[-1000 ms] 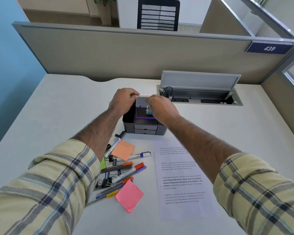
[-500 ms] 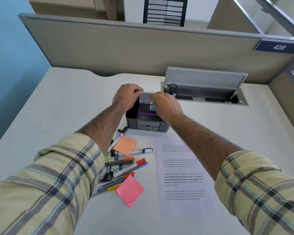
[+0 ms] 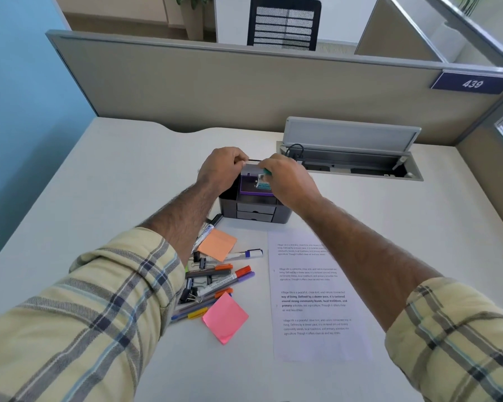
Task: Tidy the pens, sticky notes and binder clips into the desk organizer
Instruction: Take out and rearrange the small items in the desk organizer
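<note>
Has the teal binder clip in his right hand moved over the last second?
Barely. The teal binder clip stays over the purple pad in the desk organizer, pinched by the right hand.

I see a matt, smooth pale surface (image 3: pixel 105 204). The desk organizer (image 3: pixel 254 211) looks like dark matt plastic. The sticky notes (image 3: pixel 225 317) are matt paper, as is the printed sheet (image 3: pixel 317 297). My sleeves (image 3: pixel 79 329) are soft woven plaid cloth. The pens (image 3: pixel 224 281) have smooth plastic barrels.

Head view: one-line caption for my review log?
Both hands over the desk organizer, right hand lowering a teal binder clip; pens and sticky notes wait on the desk.
</note>
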Available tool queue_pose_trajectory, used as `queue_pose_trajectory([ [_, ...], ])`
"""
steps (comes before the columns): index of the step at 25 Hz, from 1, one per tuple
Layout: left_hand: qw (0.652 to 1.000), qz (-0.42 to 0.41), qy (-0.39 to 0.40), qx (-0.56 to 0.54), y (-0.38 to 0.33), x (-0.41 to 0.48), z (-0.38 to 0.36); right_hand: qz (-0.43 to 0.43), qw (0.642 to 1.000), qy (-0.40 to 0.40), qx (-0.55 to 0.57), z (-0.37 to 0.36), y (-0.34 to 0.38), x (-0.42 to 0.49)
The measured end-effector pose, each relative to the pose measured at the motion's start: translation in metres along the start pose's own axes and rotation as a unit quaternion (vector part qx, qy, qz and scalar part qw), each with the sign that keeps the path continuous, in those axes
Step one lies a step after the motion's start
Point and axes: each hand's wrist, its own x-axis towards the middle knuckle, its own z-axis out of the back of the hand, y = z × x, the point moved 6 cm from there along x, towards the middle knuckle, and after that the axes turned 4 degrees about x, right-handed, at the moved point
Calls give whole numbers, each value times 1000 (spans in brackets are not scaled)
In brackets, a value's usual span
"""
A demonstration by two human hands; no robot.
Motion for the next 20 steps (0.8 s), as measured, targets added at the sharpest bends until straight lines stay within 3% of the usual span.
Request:
queue_pose_trajectory([
  [5,998,-35,18,41,-1,-16,-2,-64,987,-72,127,33,-28,-46],
  [10,995,-60,17,76,-2,-35,-13,-150,975,-94,131,45,-68,-102],
  [17,983,-103,19,149,-9,-52,-24,-183,972,-78,127,41,-94,-155],
  [20,960,-156,-34,230,-23,-61,-20,-191,970,-75,133,42,-95,-177],
])
